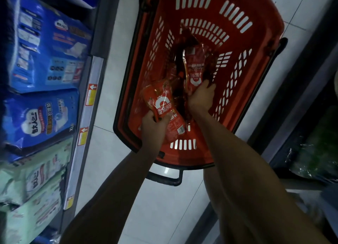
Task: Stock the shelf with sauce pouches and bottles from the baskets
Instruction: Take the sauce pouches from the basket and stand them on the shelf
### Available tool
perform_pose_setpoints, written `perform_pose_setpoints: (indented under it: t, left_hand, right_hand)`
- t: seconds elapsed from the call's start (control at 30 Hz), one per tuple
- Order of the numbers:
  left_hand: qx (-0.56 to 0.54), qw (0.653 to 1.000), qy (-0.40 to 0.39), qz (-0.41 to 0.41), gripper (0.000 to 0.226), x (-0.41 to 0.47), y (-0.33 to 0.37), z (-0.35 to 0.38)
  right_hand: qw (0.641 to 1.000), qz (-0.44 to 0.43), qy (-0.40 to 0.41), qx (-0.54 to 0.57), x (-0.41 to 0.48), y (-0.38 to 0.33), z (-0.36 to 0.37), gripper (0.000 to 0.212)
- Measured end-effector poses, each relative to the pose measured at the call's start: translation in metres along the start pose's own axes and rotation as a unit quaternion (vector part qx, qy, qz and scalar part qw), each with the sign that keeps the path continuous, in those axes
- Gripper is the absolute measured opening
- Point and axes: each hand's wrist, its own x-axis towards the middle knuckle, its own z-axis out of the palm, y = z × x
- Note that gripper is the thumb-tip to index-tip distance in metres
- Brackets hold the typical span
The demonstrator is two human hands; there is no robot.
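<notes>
Left hand [152,124] fingers curled tight round the lower end of a red sauce pouch [162,104], thumb on its printed face; pouch lifted over the near-left corner of the red basket [243,64]; right hand [201,97] clenched on the bottom end of a 2nd red pouch [193,66], fingertips wrapped behind it, pouch pointing toward the basket's far wall; dark glossy packs [178,90] lie between the 2 pouches on the basket floor, kind unclear; basket sits on white floor tiles [113,161], black handle [164,178] at its near edge; shelf [87,101] at left edge of view holds blue packs [42,48] and green packs [34,189], price tags on its rail.
</notes>
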Motion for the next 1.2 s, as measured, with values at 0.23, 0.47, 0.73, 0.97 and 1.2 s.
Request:
perform_pose_setpoints:
  t: [0.23,0.47,0.73,0.97,1.2]
  left_hand:
    - [-0.002,1.0,-0.002,0.012,0.043,-0.011,0.006,-0.007]
    - [0.07,0.995,-0.021,0.068,0.052,-0.062,0.036,-0.046]
    - [0.208,0.964,-0.112,0.124,0.051,-0.142,0.111,-0.116]
    - [0.194,0.944,-0.181,0.197,0.023,-0.204,0.205,-0.194]
    - [0.165,0.934,-0.206,0.243,0.042,-0.265,0.274,-0.25]
  right_hand:
    - [0.995,-0.086,-0.042,-0.019,-0.008,-0.012,-0.016,0.029]
    - [0.973,-0.229,0.023,0.005,-0.103,-0.003,-0.1,0.05]
    - [0.98,-0.161,-0.034,0.108,-0.24,0.009,-0.259,0.027]
    - [0.927,-0.184,-0.015,0.328,-0.317,-0.009,-0.4,0.023]
    - [0.88,-0.231,0.05,0.412,-0.382,-0.061,-0.508,0.045]
